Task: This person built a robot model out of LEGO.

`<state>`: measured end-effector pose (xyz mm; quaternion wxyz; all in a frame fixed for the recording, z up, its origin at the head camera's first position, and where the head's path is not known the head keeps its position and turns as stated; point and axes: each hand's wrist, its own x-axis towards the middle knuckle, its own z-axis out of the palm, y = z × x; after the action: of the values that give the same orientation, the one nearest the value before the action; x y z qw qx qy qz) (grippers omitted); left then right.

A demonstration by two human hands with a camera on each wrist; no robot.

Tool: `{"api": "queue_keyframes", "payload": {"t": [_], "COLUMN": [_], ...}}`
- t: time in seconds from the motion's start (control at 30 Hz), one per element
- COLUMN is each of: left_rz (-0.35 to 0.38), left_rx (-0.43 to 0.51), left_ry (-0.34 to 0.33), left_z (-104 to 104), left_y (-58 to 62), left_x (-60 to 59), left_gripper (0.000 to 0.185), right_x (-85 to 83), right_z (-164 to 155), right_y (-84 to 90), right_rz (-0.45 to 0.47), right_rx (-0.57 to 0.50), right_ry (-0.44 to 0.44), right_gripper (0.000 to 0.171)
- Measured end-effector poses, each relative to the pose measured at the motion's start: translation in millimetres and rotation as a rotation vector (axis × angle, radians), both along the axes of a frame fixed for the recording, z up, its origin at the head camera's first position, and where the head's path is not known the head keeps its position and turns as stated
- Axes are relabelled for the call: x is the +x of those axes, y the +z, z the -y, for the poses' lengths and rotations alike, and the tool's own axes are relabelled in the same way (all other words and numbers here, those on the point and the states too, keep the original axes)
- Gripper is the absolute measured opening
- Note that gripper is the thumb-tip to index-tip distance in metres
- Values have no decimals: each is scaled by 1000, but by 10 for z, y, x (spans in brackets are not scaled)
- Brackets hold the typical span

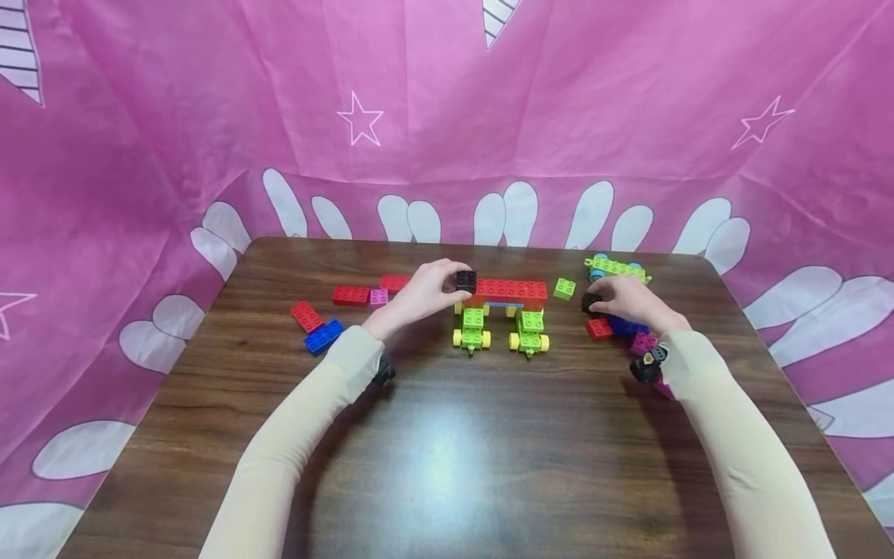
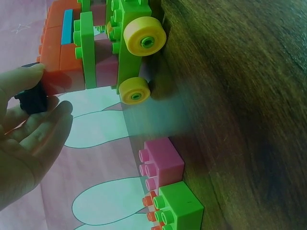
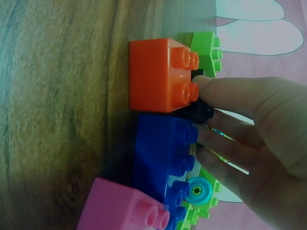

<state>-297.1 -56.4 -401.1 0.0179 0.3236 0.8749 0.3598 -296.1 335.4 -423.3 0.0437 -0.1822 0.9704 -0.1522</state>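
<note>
Nearest the camera, two cream sleeves are stretching out over the dark wooden table (image 1: 447, 466). Further in, the left hand (image 1: 419, 295) is pinching a small black brick (image 1: 466, 280) between thumb and fingertips, holding it against the left end of the long red brick (image 1: 511, 289) that is topping a small built vehicle. That vehicle is sitting on two green wheeled bases (image 1: 472, 328) with yellow wheels, side by side near the middle of the table. Off to the right, the right hand (image 1: 628, 301) is curling its fingers over a second black brick (image 1: 590, 301), which is lying just beside a red brick (image 1: 598, 329) and a blue brick (image 1: 625, 326); a pink brick (image 1: 642, 342) is sitting close by the wrist. To the left, loose red, pink and blue bricks are lying apart from the hands. Beyond, a lone green brick (image 1: 564, 289) and a green wheeled piece (image 1: 616, 268) are resting near the far edge, with a pink cloth (image 1: 447, 116) hanging behind.
</note>
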Motion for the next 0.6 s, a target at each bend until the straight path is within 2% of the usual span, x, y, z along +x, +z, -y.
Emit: {"api": "queue_keyframes", "payload": {"t": [0.17,0.33,0.6], "left_rz": [10,5,-2], "left_rx": [-7,4,2], "left_ry": [-3,-5,-5], "left_z": [-5,-2,10], "left_y": [-1,-4,13], "left_x": [2,4,6], "left_gripper": [40,39,36], "right_x": [21,61,109], "right_z": [-21,15,156], "right_y": [26,136,325], "right_rz": [-52,-133,-153], "right_rx": [7,-11,-35], "right_ry": [18,37,45], "right_gripper": [28,28,29]}}
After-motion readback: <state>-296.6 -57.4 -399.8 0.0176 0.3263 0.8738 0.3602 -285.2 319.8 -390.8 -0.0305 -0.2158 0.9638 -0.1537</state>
